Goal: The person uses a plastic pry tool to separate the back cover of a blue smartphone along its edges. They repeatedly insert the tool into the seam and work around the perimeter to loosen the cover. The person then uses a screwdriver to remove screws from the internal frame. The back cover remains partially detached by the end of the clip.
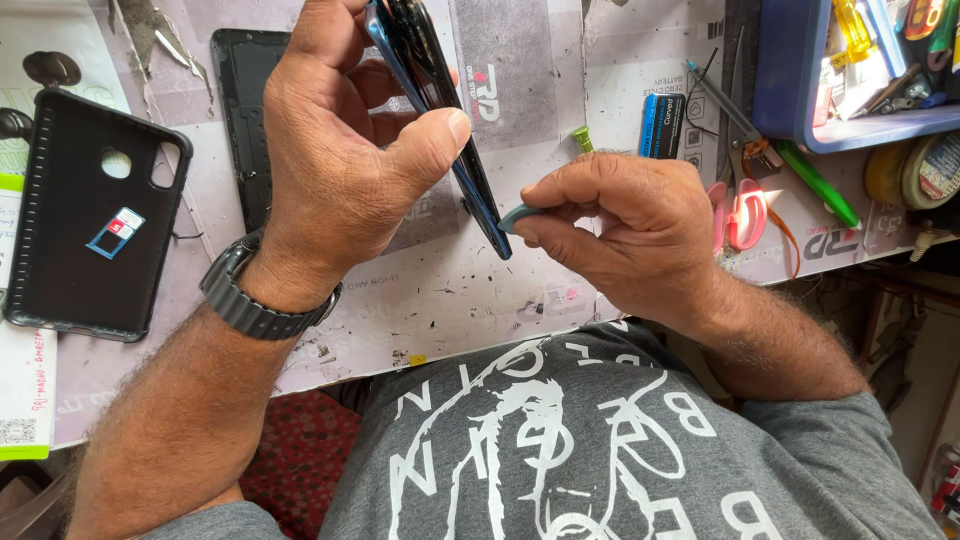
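Lying flat at frame left, out of the way: black rugged phone case [90, 210] carrying a small SIM tray. Tilting on edge at upper centre, seam exposed: slim blue-black smartphone [440, 110], clamped by left hand [340, 170]. Pinching a small pale-blue plastic pick [517, 215] into the lower edge: right hand [630, 230], closed tight.

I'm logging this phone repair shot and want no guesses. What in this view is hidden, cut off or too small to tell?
- Phone: top cut off by the head view's upper edge; its screen faces away, edge-on.
- Pick: mostly hidden inside the right hand; only the pale tip shows.
- Back cover on the mat: largely hidden behind the left hand.
- Blue tray: cut off at the top and right edges; its small tools are too jumbled to name.
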